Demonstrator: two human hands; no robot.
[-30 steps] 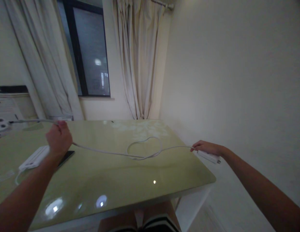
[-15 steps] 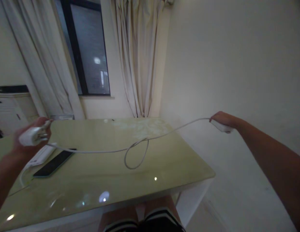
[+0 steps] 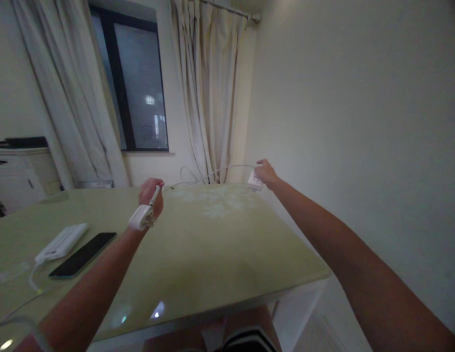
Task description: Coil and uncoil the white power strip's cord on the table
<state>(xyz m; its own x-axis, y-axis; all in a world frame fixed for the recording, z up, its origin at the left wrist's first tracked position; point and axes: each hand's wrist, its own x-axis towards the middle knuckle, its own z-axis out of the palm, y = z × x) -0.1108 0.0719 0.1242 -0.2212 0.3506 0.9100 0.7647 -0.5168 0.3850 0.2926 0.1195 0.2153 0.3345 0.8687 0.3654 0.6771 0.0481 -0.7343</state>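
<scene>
My left hand (image 3: 150, 193) is out over the far part of the table, fingers closed around a white extension cord. The cord's white plug (image 3: 140, 217) hangs back against my left wrist. At the far right corner of the table, my right hand (image 3: 267, 172) is closed at the cord's other end. A small white socket block (image 3: 254, 181) hangs just under those fingers, partly covered by them. Between both hands the thin cable (image 3: 218, 171) runs through the air, with a loose loop near its middle.
On the glossy green table (image 3: 220, 249), a white power bank (image 3: 62, 242) with a cable lies left of a dark phone (image 3: 84, 254). A wall stands close on the right. Beyond the table are curtains (image 3: 209, 88), a window (image 3: 139, 83) and a white cabinet (image 3: 18, 171).
Both hands have come closer together and reached farther out, the left moving right and the right moving left. The cable's loop has shifted up toward the table's far edge and looks smaller.
</scene>
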